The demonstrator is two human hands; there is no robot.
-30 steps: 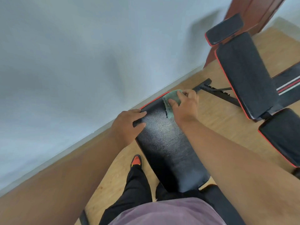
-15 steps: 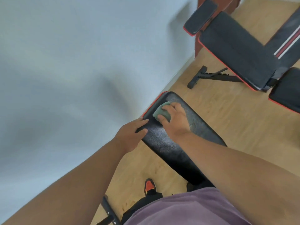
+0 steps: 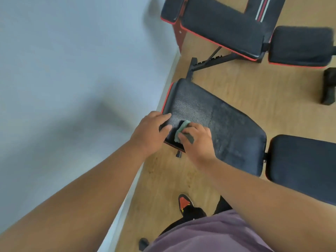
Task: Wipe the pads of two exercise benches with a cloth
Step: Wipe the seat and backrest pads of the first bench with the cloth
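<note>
The near bench's black back pad (image 3: 227, 124) with red piping lies across the middle of the view, its seat pad (image 3: 301, 166) to the right. My right hand (image 3: 197, 140) presses a folded green cloth (image 3: 182, 129) onto the pad's near-left corner, fingers curled over it. My left hand (image 3: 151, 132) rests on the pad's left edge beside the cloth, fingers straight. The second bench (image 3: 221, 28) stands at the top, with its own seat pad (image 3: 300, 46) at the upper right.
A pale wall (image 3: 72, 88) runs along the left, close to the near bench's end. The floor is wood. My shoe (image 3: 184, 202) stands below the pad. A black foam roller (image 3: 329, 86) sits at the right edge. The far bench's black frame (image 3: 205, 62) reaches toward the near pad.
My right hand has dragged the cloth from the pad's far end back to its near-left corner. The view has swung, showing more of both benches. My left hand stays on the pad's edge.
</note>
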